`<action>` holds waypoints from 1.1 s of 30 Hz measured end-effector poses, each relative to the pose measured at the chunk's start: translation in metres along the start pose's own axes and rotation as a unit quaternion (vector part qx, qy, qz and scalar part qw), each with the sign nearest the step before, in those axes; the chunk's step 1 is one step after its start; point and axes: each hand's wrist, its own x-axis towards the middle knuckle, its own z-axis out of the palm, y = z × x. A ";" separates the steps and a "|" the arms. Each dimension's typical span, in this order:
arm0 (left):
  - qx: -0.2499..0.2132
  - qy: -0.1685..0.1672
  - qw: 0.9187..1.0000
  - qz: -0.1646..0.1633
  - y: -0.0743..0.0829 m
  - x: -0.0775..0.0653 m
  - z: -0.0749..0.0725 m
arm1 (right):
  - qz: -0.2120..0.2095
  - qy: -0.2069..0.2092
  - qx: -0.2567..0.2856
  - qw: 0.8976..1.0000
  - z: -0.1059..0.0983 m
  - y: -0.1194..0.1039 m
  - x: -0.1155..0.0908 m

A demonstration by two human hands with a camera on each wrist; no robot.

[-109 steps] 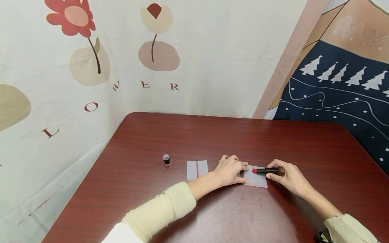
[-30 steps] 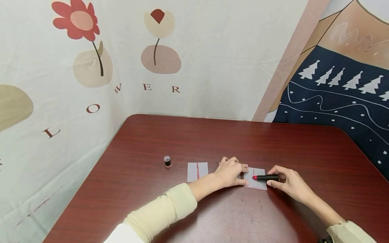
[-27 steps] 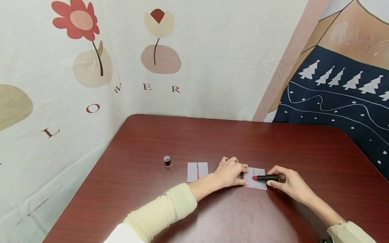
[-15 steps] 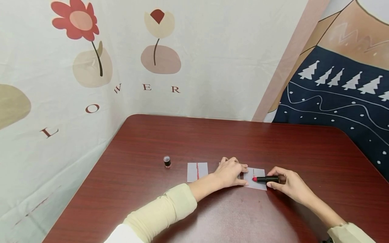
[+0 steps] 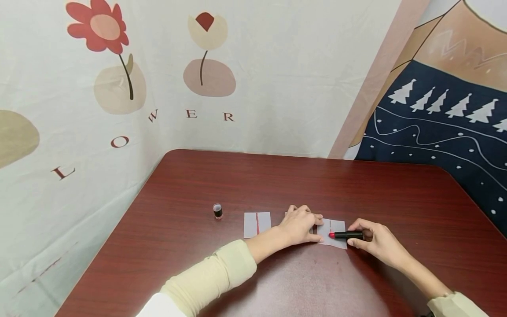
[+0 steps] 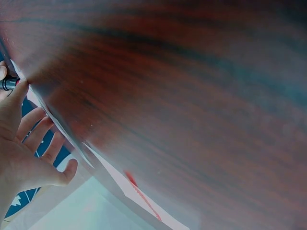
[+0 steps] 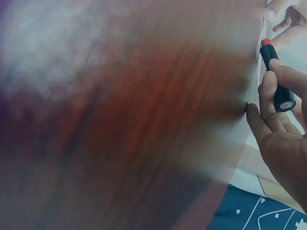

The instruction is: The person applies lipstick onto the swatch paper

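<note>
My right hand (image 5: 382, 242) pinches a black lipstick (image 5: 347, 235) between thumb and fingers, its red tip pointing left. The tip meets a white paper piece (image 5: 336, 243), and a short, thin red line runs above it. My left hand (image 5: 299, 225) rests with spread fingers at that paper's left edge, thumb and index finger touching it. Beneath this hand, slivers of another paper show; most of it is hidden. The right wrist view shows the lipstick (image 7: 276, 79) held near its base, with the red tip close to the left hand's fingers.
A paper square (image 5: 250, 225) with a long red line lies left of the left hand. Farther left stands a small cap (image 5: 218, 211), clear and black. All sit on a reddish-brown table (image 5: 245, 180), with printed cloth hangings (image 5: 277, 79) behind and to the left.
The right hand and lipstick have moved slightly down the paper, toward me, and the red line shows longer than 3.6 s ago. The left hand stays in place.
</note>
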 end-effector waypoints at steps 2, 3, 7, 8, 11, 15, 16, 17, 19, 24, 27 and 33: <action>0.000 0.000 1.000 0.000 0.000 0.000 0.000 | -0.002 0.000 0.001 1.000 0.000 0.000 0.000; 0.001 -0.001 1.000 0.000 0.000 0.000 0.000 | -0.003 0.000 0.002 1.000 0.000 0.000 0.000; 0.001 -0.002 1.000 0.001 0.000 0.000 0.000 | -0.008 -0.004 0.006 1.000 0.000 0.001 0.000; 0.001 -0.002 1.000 0.001 0.000 0.000 0.000 | -0.009 -0.004 0.006 1.000 -0.001 0.001 0.000; -0.002 -0.003 1.000 0.003 0.000 -0.001 0.000 | -0.012 -0.006 0.005 1.000 -0.001 0.000 0.000; -0.006 -0.002 1.000 0.003 0.000 -0.001 0.000 | -0.014 -0.009 0.007 1.000 -0.002 0.000 0.000; -0.006 -0.001 1.000 0.003 0.000 -0.001 0.000 | -0.014 -0.009 0.008 1.000 -0.002 0.000 0.000; -0.006 -0.001 1.000 0.003 0.000 -0.001 0.000 | -0.014 -0.011 0.008 1.000 -0.002 0.000 0.000; -0.007 -0.002 1.000 0.003 0.000 -0.001 0.000 | -0.013 -0.012 0.009 1.000 -0.002 0.000 0.000; -0.010 -0.002 1.000 0.000 0.000 -0.001 0.000 | -0.012 -0.016 0.012 1.000 -0.002 0.001 0.000; -0.011 -0.001 1.000 0.000 0.000 -0.001 0.000 | -0.015 -0.018 0.013 1.000 -0.002 0.001 0.000; -0.013 -0.001 1.000 0.000 0.000 -0.001 0.000 | -0.025 -0.025 0.018 0.999 -0.004 0.001 -0.001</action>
